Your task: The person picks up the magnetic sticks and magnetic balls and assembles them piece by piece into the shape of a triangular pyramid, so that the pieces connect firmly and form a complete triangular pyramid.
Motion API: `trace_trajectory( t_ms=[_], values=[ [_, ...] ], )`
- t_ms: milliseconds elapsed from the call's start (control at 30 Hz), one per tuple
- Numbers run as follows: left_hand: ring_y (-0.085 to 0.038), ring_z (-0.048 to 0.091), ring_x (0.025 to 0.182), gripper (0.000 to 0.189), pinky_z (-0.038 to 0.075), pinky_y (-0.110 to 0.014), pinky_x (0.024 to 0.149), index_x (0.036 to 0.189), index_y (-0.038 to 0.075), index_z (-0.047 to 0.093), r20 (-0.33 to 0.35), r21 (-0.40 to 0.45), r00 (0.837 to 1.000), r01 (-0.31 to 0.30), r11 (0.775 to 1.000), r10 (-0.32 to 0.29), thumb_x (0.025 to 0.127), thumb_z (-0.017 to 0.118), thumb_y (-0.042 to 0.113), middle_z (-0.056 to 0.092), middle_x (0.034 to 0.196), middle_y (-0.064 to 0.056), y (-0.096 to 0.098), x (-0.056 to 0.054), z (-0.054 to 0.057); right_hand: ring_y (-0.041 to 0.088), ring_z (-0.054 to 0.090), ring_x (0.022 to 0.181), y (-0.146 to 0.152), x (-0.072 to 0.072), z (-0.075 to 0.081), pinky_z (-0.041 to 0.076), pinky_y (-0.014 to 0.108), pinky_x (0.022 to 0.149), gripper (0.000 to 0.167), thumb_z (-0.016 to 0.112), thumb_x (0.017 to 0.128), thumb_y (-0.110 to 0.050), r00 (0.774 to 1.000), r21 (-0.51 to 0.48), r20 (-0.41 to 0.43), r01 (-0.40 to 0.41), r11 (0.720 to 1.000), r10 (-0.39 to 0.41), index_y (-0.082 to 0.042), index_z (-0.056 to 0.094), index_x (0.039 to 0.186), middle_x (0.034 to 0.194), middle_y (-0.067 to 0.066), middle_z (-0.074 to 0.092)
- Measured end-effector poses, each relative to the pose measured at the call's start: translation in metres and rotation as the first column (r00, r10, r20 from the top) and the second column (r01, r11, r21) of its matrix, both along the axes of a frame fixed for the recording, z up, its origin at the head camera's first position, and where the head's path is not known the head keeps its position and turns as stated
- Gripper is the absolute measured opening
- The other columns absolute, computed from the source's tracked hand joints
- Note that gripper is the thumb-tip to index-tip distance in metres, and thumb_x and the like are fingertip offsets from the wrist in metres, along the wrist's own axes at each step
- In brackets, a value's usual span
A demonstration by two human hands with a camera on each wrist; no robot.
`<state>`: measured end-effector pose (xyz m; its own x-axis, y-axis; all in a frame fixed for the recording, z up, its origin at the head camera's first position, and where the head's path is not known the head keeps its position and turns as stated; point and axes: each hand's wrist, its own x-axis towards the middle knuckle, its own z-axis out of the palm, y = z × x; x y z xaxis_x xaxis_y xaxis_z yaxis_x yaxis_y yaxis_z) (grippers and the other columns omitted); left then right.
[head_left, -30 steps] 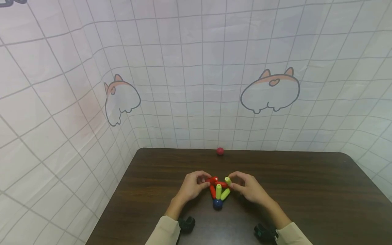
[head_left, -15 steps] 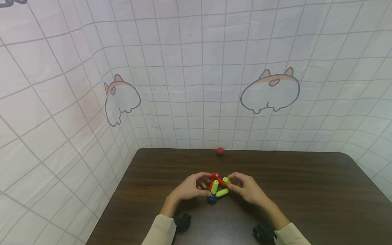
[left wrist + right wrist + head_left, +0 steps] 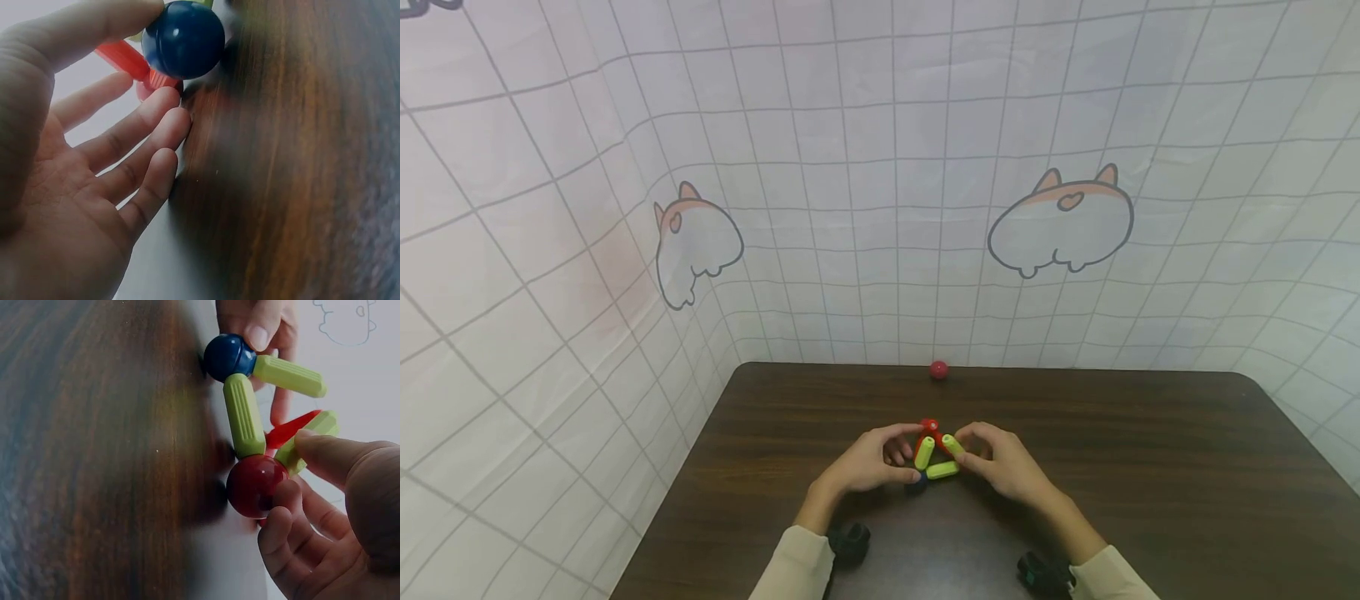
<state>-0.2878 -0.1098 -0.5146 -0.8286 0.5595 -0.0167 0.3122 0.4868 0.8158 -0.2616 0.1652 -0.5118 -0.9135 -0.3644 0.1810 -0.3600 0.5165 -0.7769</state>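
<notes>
Magnetic sticks and balls form a joined frame on the table. In the right wrist view, a yellow-green stick (image 3: 244, 415) links the blue ball (image 3: 229, 357) to a red ball (image 3: 253, 487). Another yellow-green stick (image 3: 290, 376) rises from the blue ball. My right hand (image 3: 1011, 462) pinches a third yellow-green stick (image 3: 322, 428), which slants up from the red ball. My left hand (image 3: 868, 460) touches the blue ball with its thumb, fingers spread behind it. Its index finger reaches near the red sticks (image 3: 124, 59) at the far side, whose joints are partly hidden.
A separate pinkish-red ball (image 3: 938, 370) lies at the back edge of the dark wooden table (image 3: 1150, 467). White grid-patterned cloth (image 3: 880, 208) hangs behind and to the left. Black straps with devices (image 3: 850, 543) sit at both wrists.
My left hand has left the red piece at the back and moved its thumb to the blue ball. The frame has turned, its blue ball shifting left and back. The right hand keeps its pinch.
</notes>
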Motion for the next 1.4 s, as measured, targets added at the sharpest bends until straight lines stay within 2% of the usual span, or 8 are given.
trace_trajectory(
  t_ms=[433, 700, 1000, 1233, 1400],
  values=[
    [-0.009, 0.059, 0.089, 0.06, 0.051, -0.025, 0.078, 0.146, 0.027, 0.055, -0.028, -0.007, 1.0, -0.006, 1.0, 0.006, 0.091, 0.078, 0.021, 0.065, 0.1, 0.003, 0.0031, 0.0022, 0.0005, 0.008, 0.055, 0.061, -0.0033, 0.0002, 0.0009, 0.045, 0.024, 0.052, 0.022, 0.074, 0.094, -0.021, 1.0, 0.017, 0.006, 0.026, 1.0, -0.026, -0.015, 0.067, 0.114, 0.104, 0.006, 0.069],
    [-0.01, 0.06, 0.086, 0.053, 0.051, -0.025, 0.073, 0.141, 0.022, 0.059, -0.045, -0.012, 0.999, -0.023, 1.0, 0.023, 0.091, 0.076, 0.019, 0.066, 0.097, 0.003, 0.0049, 0.0018, -0.0003, 0.008, 0.056, 0.061, -0.0049, 0.0003, -0.0003, 0.045, 0.024, 0.052, 0.02, 0.074, 0.094, -0.019, 0.999, 0.008, 0.003, 0.039, 0.999, -0.039, -0.015, 0.067, 0.112, 0.102, 0.005, 0.068],
    [-0.008, 0.061, 0.081, 0.049, 0.051, -0.024, 0.067, 0.139, 0.021, 0.06, -0.043, -0.015, 0.999, -0.027, 1.0, 0.026, 0.092, 0.075, 0.02, 0.065, 0.096, 0.003, 0.0053, 0.0004, -0.0014, 0.009, 0.055, 0.061, -0.0067, 0.001, -0.0005, 0.045, 0.024, 0.053, 0.02, 0.075, 0.094, -0.02, 0.998, 0.019, 0.001, 0.066, 0.998, -0.066, -0.015, 0.067, 0.112, 0.1, 0.003, 0.068],
    [-0.009, 0.06, 0.083, 0.052, 0.05, -0.025, 0.068, 0.137, 0.018, 0.061, -0.027, -0.014, 0.999, -0.036, 0.999, 0.035, 0.088, 0.081, 0.024, 0.066, 0.097, 0.001, 0.005, 0.0019, 0.0003, 0.009, 0.055, 0.06, -0.0079, 0.0015, -0.0008, 0.045, 0.024, 0.053, 0.02, 0.075, 0.094, -0.02, 0.997, 0.025, 0.006, 0.074, 0.997, -0.074, -0.016, 0.066, 0.112, 0.1, 0.003, 0.068],
    [-0.009, 0.061, 0.082, 0.051, 0.051, -0.024, 0.069, 0.133, 0.02, 0.064, -0.028, -0.026, 0.998, -0.051, 0.998, 0.05, 0.087, 0.083, 0.027, 0.067, 0.097, 0.002, 0.0036, 0.0004, -0.0003, 0.008, 0.055, 0.06, -0.0079, 0.0018, 0.0001, 0.045, 0.024, 0.053, 0.021, 0.074, 0.094, -0.02, 0.998, 0.016, 0.009, 0.061, 0.998, -0.061, -0.016, 0.066, 0.113, 0.101, 0.004, 0.068]
  ],
)
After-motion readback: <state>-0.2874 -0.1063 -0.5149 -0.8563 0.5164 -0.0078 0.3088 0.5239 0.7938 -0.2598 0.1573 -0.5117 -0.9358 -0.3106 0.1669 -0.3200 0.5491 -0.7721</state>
